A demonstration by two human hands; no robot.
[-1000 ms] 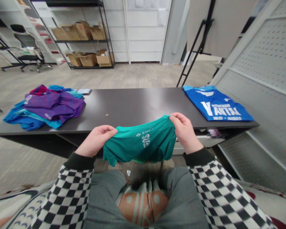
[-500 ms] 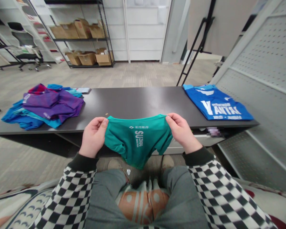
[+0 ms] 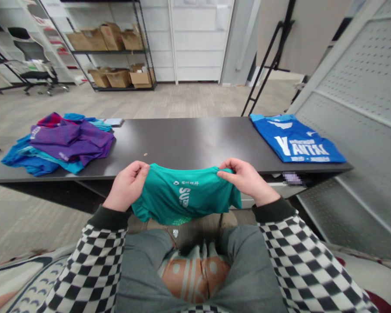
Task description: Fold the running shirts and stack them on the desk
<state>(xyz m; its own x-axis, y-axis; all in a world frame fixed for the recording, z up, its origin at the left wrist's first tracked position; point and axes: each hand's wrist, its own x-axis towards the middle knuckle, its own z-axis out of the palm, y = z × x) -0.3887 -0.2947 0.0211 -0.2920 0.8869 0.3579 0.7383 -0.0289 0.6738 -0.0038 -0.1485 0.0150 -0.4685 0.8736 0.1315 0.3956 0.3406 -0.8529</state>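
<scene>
A green T-shirt with white lettering hangs between my hands in front of the table's near edge. My left hand is closed, pinching its upper left corner between thumb and fingers. At the upper right, my right hand pinches the shirt's top edge with thumb and forefinger. The cloth sags a little between the two grips, and its lower part hangs above my lap.
On the dark table, a crumpled pile of purple and blue shirts lies at left. A folded blue shirt lies flat at right. A perforated panel stands beyond the right end, and shelves with cardboard boxes stand behind.
My right hand has shifted its grip inward along the shirt's top edge. The shirt's top has dropped slightly, and its bottom has swung up and spread wider.
</scene>
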